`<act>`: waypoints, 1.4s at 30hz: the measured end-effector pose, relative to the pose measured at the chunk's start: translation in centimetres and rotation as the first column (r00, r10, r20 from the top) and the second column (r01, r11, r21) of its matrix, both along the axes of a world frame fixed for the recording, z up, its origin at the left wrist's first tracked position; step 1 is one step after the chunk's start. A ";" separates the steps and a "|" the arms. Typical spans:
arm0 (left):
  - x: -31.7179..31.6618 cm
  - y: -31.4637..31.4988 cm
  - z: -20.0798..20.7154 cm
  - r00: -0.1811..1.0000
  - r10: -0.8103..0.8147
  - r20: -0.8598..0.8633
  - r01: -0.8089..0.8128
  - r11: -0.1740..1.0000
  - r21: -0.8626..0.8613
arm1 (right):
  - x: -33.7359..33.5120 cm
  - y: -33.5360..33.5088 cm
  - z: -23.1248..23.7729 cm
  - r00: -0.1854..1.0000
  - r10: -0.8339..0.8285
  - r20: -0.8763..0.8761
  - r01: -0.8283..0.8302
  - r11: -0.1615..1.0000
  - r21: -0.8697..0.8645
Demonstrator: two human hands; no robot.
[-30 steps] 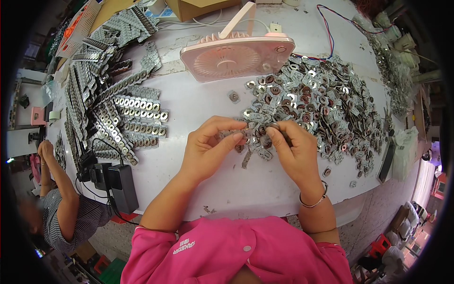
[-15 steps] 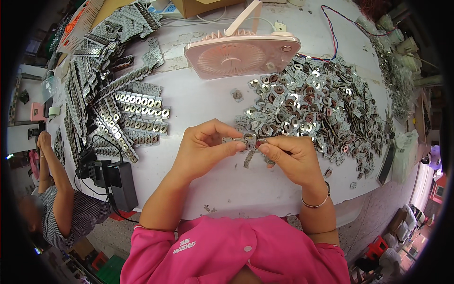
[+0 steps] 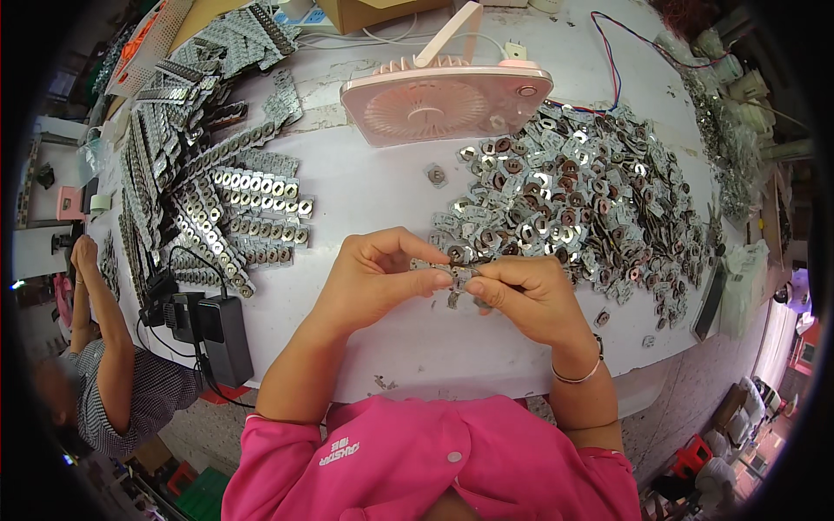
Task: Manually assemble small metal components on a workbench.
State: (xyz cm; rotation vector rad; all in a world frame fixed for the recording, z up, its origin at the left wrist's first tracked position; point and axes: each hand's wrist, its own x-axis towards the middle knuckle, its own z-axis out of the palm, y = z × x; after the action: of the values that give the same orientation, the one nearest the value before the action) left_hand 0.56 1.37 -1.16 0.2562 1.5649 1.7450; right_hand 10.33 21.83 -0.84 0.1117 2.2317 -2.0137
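Note:
Between my two hands, over the table in front of me, is a short row of small grey metal plates. My left hand pinches its left end between thumb and forefinger. Thumb and fingers of my right hand close on a small metal plate at the row's right end; my fingers partly cover it. Just beyond my hands spreads a large heap of loose metal plates with round dark or shiny centres. At the left lie many finished-looking strips of the same plates, side by side and stacked.
A pink fan stands beyond my hands. A black power box with cables sits at the table's left edge. Red and blue wires lie at the back right. A co-worker sits at the left. One plate lies apart.
My right hand has shifted slightly left, bringing its plate against the row. The row has tilted a little between my fingers. My left hand has hardly moved.

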 end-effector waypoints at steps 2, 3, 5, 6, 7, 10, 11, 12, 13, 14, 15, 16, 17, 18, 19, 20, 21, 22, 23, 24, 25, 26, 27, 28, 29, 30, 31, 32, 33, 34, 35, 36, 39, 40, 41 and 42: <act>0.0 0.1 -0.2 0.997 -0.010 0.081 0.006 0.999 0.054 | 0.1 -0.3 -0.3 0.999 -0.003 0.046 0.008 0.993 -0.117; 0.0 0.1 -0.3 0.987 -0.032 0.158 0.013 0.993 0.117 | 0.4 -0.7 -0.4 0.993 -0.012 0.115 0.038 0.973 -0.227; 0.2 0.0 -0.5 0.948 -0.089 0.306 0.013 0.970 0.243 | 0.5 -0.9 -0.2 0.977 -0.010 0.213 0.097 0.910 -0.402; 0.4 0.0 -0.7 0.957 -0.053 0.285 -0.024 0.966 0.259 | 0.4 -1.0 -0.2 0.970 -0.006 0.243 0.123 0.875 -0.469; 0.5 0.2 -0.8 0.964 -0.016 0.264 -0.060 0.960 0.275 | 0.3 -1.0 -0.1 0.962 0.002 0.273 0.149 0.834 -0.532; 1.4 1.4 -0.8 0.988 0.155 -0.010 -0.145 0.946 0.291 | 0.1 -1.1 0.0 0.956 -0.178 0.232 0.242 0.927 -0.288; 1.6 1.6 -0.8 0.966 0.219 -0.138 -0.171 0.940 0.295 | 0.0 -1.2 -0.1 0.955 -0.209 0.209 0.260 0.930 -0.258; 1.5 1.6 -0.7 0.951 0.206 -0.229 -0.144 0.955 0.260 | 0.0 -1.4 -0.1 0.952 -0.242 0.186 0.282 0.932 -0.230; 1.4 1.5 -0.7 0.929 0.189 -0.318 -0.120 0.967 0.222 | 0.0 -1.5 -0.1 0.948 -0.274 0.162 0.303 0.931 -0.201; 1.3 1.4 -0.7 0.900 0.167 -0.403 -0.100 0.978 0.182 | 0.0 -1.6 -0.1 0.951 -0.273 0.147 0.297 0.938 -0.178; 1.1 1.3 -0.9 0.841 0.149 -0.520 -0.079 0.985 0.155 | 0.0 -1.6 -0.2 0.953 -0.271 0.133 0.289 0.945 -0.154; 0.9 1.1 -1.2 0.769 0.127 -0.627 -0.062 0.990 0.124 | 0.0 -1.7 -0.2 0.956 -0.268 0.119 0.283 0.951 -0.129; 0.8 1.0 -1.4 0.683 0.100 -0.723 -0.049 0.995 0.092 | 0.1 -1.8 -0.1 0.953 -0.276 0.122 0.292 0.948 -0.130; 0.9 1.1 -1.3 0.655 0.107 -0.748 -0.063 0.994 0.086 | 0.0 -1.8 -0.2 0.951 -0.282 0.125 0.298 0.945 -0.132; 1.0 1.2 -1.0 0.625 0.112 -0.772 -0.078 0.994 0.081 | 0.0 -1.8 -0.2 0.949 -0.289 0.127 0.305 0.943 -0.134; 1.0 1.4 -0.8 0.595 0.117 -0.795 -0.092 0.993 0.077 | 0.1 -1.8 -0.2 0.949 -0.289 0.125 0.306 0.942 -0.139; 1.1 1.5 -0.8 0.581 0.129 -0.804 -0.101 0.991 0.086 | 0.1 -1.9 -0.3 0.949 -0.291 0.122 0.307 0.941 -0.146; 1.2 1.6 -0.8 0.566 0.141 -0.812 -0.109 0.989 0.096 | 0.2 -1.9 -0.3 0.949 -0.292 0.119 0.308 0.939 -0.152; 1.3 1.7 -0.8 0.552 0.153 -0.820 -0.117 0.988 0.105 | 0.2 -1.9 -0.3 0.945 -0.301 0.124 0.319 0.933 -0.168; 1.3 1.7 -0.8 0.553 0.149 -0.820 -0.117 0.988 0.101 | 0.2 -2.0 -0.3 0.941 -0.312 0.129 0.332 0.926 -0.182; 1.2 1.6 -0.7 0.554 0.146 -0.820 -0.117 0.988 0.096 | 0.2 -2.0 -0.3 0.937 -0.322 0.135 0.344 0.918 -0.197; 1.2 1.6 -0.7 0.554 0.142 -0.820 -0.117 0.989 0.092 | 0.3 -1.9 -0.4 0.933 -0.331 0.141 0.355 0.909 -0.220; 1.3 1.6 -0.7 0.552 0.149 -0.820 -0.121 0.988 0.098 | 0.4 -1.7 -0.6 0.930 -0.338 0.146 0.365 0.899 -0.243; 1.4 1.7 -0.8 0.550 0.156 -0.820 -0.126 0.987 0.103 | 0.5 -1.6 -0.8 0.927 -0.345 0.150 0.374 0.889 -0.266; 1.5 1.7 -0.8 0.548 0.163 -0.820 -0.130 0.985 0.109 | 0.5 -1.7 -0.9 0.939 -0.322 0.120 0.342 0.911 -0.232; 1.6 1.8 -0.8 0.544 0.168 -0.822 -0.150 0.983 0.102 | 0.5 -1.7 -0.9 0.950 -0.299 0.091 0.311 0.930 -0.197; 1.6 1.9 -0.7 0.539 0.173 -0.824 -0.169 0.981 0.096 | 0.5 -1.7 -1.0 0.960 -0.274 0.062 0.281 0.946 -0.161; 1.6 2.0 -0.6 0.535 0.178 -0.826 -0.188 0.978 0.089 | 0.5 -1.7 -0.9 0.957 -0.280 0.073 0.289 0.942 -0.173; 1.6 2.0 -0.6 0.540 0.175 -0.823 -0.187 0.979 0.085 | 0.3 -1.7 -0.8 0.955 -0.285 0.084 0.296 0.937 -0.186; 1.6 2.0 -0.6 0.546 0.171 -0.820 -0.186 0.979 0.081 | 0.2 -1.8 -0.7 0.952 -0.290 0.095 0.304 0.932 -0.198; 1.6 2.0 -0.7 0.551 0.168 -0.817 -0.185 0.980 0.077 | 0.2 -1.9 -0.6 0.949 -0.294 0.118 0.314 0.924 -0.219; 1.5 1.9 -0.9 0.578 0.191 -0.793 -0.194 0.976 0.094 | 0.4 -2.0 -0.5 0.944 -0.298 0.143 0.325 0.915 -0.238; 1.5 1.9 -1.2 0.617 0.199 -0.762 -0.186 0.977 0.105 | 0.3 -2.1 -0.2 0.933 -0.289 0.214 0.346 0.886 -0.310; 1.6 1.9 -0.7 0.603 0.162 -0.781 -0.157 0.984 0.083 | 0.3 -2.1 -0.1 0.929 -0.281 0.240 0.351 0.874 -0.337; 1.8 2.0 -0.5 0.587 0.125 -0.800 -0.128 0.990 0.060 | 0.3 -2.1 -0.1 0.921 -0.302 0.246 0.373 0.863 -0.339; 1.8 2.1 -0.5 0.593 0.105 -0.798 -0.116 0.992 0.044 | 0.3 -2.0 -0.1 0.913 -0.322 0.248 0.394 0.854 -0.340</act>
State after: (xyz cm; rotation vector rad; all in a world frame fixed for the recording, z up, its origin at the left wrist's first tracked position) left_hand 2.40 3.46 -1.70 1.0976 2.2534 1.8104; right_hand 10.59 19.84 -0.98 0.6908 1.7629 -2.4715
